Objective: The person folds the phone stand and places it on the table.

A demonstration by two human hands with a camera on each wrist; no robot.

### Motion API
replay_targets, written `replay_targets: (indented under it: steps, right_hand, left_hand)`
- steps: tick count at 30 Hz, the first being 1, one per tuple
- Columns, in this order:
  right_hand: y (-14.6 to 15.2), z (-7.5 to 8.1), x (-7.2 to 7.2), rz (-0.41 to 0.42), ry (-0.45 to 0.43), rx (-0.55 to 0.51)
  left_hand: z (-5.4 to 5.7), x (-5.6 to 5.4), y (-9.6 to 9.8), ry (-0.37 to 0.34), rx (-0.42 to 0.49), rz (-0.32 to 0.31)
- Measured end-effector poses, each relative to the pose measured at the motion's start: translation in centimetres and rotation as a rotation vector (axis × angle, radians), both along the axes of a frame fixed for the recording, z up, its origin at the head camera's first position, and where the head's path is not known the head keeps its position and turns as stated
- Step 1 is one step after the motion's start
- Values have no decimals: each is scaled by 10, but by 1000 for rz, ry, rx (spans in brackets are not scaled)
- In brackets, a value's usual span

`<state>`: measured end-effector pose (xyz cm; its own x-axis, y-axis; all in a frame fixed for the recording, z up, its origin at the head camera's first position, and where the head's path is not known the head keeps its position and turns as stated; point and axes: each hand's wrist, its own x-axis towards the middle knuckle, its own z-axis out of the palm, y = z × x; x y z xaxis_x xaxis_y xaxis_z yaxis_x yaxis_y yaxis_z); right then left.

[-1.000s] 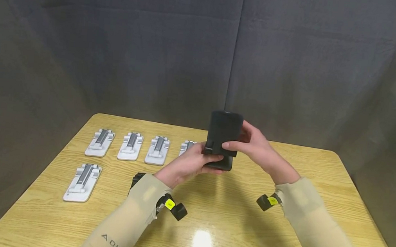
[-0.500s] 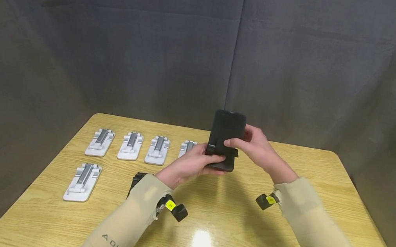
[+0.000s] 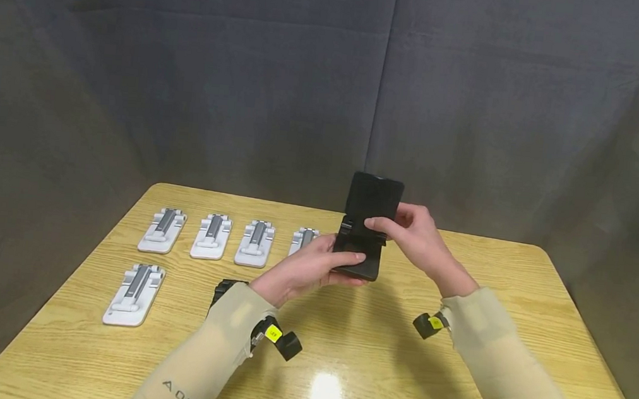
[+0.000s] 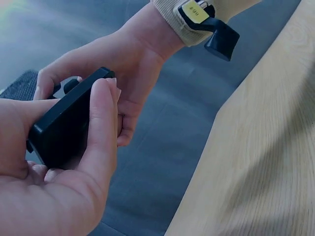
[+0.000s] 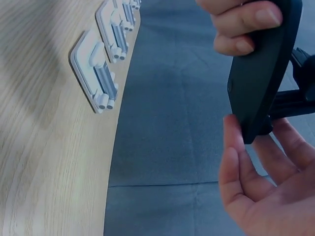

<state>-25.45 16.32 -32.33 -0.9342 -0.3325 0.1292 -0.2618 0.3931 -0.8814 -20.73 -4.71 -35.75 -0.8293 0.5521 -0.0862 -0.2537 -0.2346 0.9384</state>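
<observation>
A black folding phone stand (image 3: 375,198) is held above the table, with its upper plate raised over its base. My left hand (image 3: 314,259) grips the base (image 3: 358,265), thumb across the top and fingers underneath. My right hand (image 3: 416,236) pinches the upper plate, thumb on its front and fingers at its right edge and behind. In the left wrist view the left hand (image 4: 64,196) wraps the black base. In the right wrist view the right hand (image 5: 275,191) is at the stand's edge, and the left hand's fingers (image 5: 241,22) press its flat side.
White folded phone stands lie on the wooden table (image 3: 305,363): several in a back row, such as one phone stand (image 3: 210,237), and another white stand (image 3: 134,295) in front. A black object (image 3: 224,290) is partly hidden behind the left sleeve. Dark curtains (image 3: 249,92) stand behind.
The stand's upper plate has moved up and slightly right with my right hand, showing more of the hinge and base. My left hand has barely moved.
</observation>
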Motion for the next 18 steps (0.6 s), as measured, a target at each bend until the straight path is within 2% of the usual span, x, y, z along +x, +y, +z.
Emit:
replay_targets:
  steps: [5, 18]
  right_hand:
    - [2, -3, -4, -29, 55, 9]
    - [4, -7, -7, -43, 117, 38]
  left_hand:
    - [0, 2, 2, -10, 2, -5]
    - [-1, 3, 2, -24, 31, -30]
